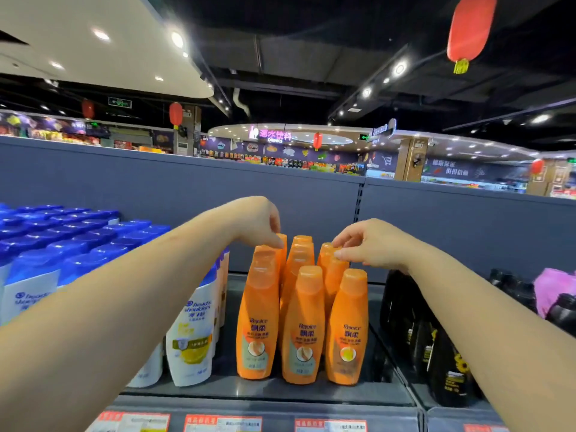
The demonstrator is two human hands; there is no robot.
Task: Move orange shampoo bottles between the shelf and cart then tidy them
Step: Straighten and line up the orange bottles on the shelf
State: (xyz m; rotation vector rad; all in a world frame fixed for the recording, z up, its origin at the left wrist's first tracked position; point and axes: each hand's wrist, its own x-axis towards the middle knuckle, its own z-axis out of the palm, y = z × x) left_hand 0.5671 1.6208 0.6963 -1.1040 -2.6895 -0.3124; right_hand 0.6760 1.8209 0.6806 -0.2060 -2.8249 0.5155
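Note:
Several orange shampoo bottles (301, 325) stand upright in three rows on the dark shelf (280, 392), labels facing me. My left hand (260, 224) reaches over the left row, its fingertips pinched on the cap of a back bottle (282, 241). My right hand (371, 243) reaches over the right row, thumb and fingers closed on the cap of a bottle (330, 254) behind the front one. No cart shows in view.
White shampoo bottles with blue caps (190, 335) fill the shelf to the left, close beside the orange ones. Black bottles (436, 353) stand to the right, with a pink object (553, 288) behind them. A grey back panel (436, 226) rises behind. Price tags (223, 424) line the shelf edge.

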